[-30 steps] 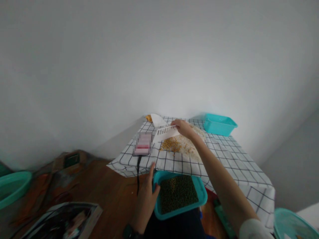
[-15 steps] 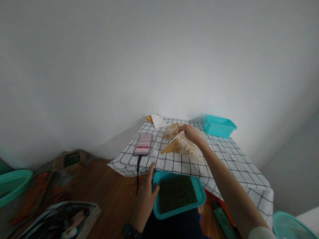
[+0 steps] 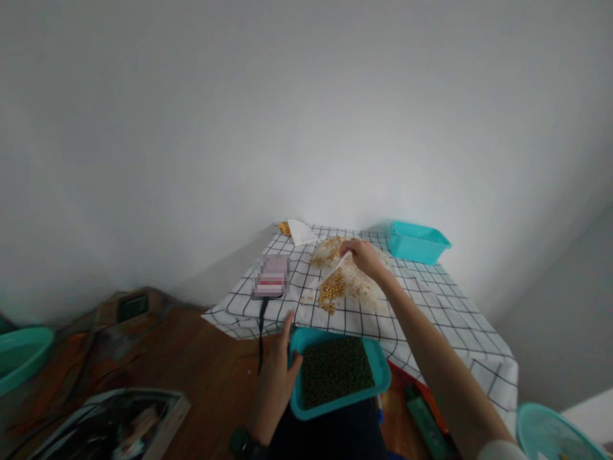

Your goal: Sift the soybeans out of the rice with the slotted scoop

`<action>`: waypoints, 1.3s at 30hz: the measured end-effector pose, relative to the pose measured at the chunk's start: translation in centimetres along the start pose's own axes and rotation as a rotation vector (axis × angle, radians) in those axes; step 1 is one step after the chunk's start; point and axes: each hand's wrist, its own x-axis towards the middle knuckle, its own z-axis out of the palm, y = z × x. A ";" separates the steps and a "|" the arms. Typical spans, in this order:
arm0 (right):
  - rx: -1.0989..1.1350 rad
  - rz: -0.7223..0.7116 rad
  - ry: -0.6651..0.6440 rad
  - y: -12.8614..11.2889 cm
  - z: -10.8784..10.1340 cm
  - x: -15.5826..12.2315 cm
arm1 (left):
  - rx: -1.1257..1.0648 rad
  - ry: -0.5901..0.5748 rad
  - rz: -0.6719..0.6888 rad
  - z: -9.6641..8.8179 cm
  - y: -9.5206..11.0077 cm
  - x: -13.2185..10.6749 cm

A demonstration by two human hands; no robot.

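My right hand point(image 3: 363, 255) pinches a thin white strip point(image 3: 334, 268), like a card or flat scraper, tilted down over the checked cloth. Just under its lower edge lies a small pile of yellow grains point(image 3: 332, 287), which look like soybeans or corn kernels. Around and behind the pile spreads a pale mass of small grains point(image 3: 366, 291), partly hidden by my right hand. My left hand point(image 3: 278, 377) grips the left rim of a turquoise tray point(image 3: 382, 367), thumb over the rim and index finger stretched forward. Small dark green beans point(image 3: 338, 370) fill the tray, which rests on my lap.
An upright turquoise bin point(image 3: 419, 244) stands at the table's back right. A blurred pink device point(image 3: 271, 276) with a black strap lies left, near a folded white cloth point(image 3: 301, 232). Basins point(image 3: 23, 354) and a picture-covered box point(image 3: 115, 425) stand on the floor.
The white strip has moved a little to the right, and the yellow grains beneath it have bunched into a more compact pile nearer the front edge. My left hand stays on the tray.
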 end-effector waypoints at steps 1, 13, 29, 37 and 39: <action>0.007 -0.003 0.005 -0.3 0.2 0.2 | -0.012 -0.013 -0.010 -0.1 0.1 0.0; 0.082 -0.060 -0.060 -2.5 2.1 0.9 | -0.068 -0.050 -0.048 -0.3 0.4 -0.1; -0.030 0.245 0.374 -3.1 -5.3 -7.2 | -0.058 -0.002 -0.019 0.4 -0.3 -0.1; -0.087 0.462 0.348 -5.6 -8.3 -13.8 | -0.035 -0.014 -0.035 0.1 0.4 -0.2; -0.134 0.478 0.314 -6.5 -8.0 -14.4 | -0.039 -0.013 -0.026 0.0 0.6 -0.2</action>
